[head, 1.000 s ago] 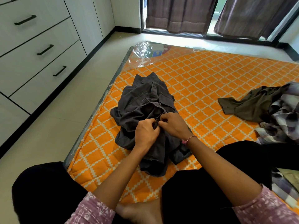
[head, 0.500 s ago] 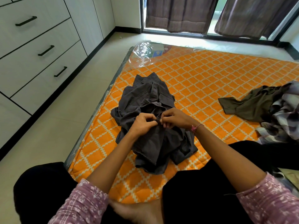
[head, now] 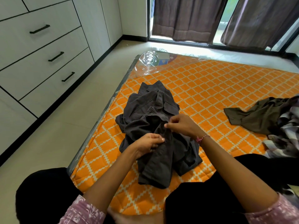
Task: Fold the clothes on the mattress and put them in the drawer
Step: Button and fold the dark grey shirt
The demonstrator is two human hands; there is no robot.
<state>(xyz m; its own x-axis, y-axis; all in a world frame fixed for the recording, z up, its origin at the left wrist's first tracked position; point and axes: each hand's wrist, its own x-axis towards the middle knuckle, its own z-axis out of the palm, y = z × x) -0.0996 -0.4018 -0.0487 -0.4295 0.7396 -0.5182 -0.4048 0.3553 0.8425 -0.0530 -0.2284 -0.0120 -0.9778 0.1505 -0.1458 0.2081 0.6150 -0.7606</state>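
A dark grey button-up shirt lies bunched on the orange patterned mattress, collar away from me. My left hand grips the shirt's front edge low down. My right hand pinches the opposite front edge a little higher, near a button. An olive shirt and a plaid garment lie heaped at the right. The white drawers with black handles stand at the left, all shut.
A strip of beige tiled floor runs between the mattress and the drawers. Loose clear plastic wrap covers the mattress's far corner. Dark curtains hang over the window behind. My black-trousered knees flank the shirt.
My hands have moved apart along the shirt's front: the left slid down toward me, the right stayed higher. The lower shirt has shifted and bunched a little.
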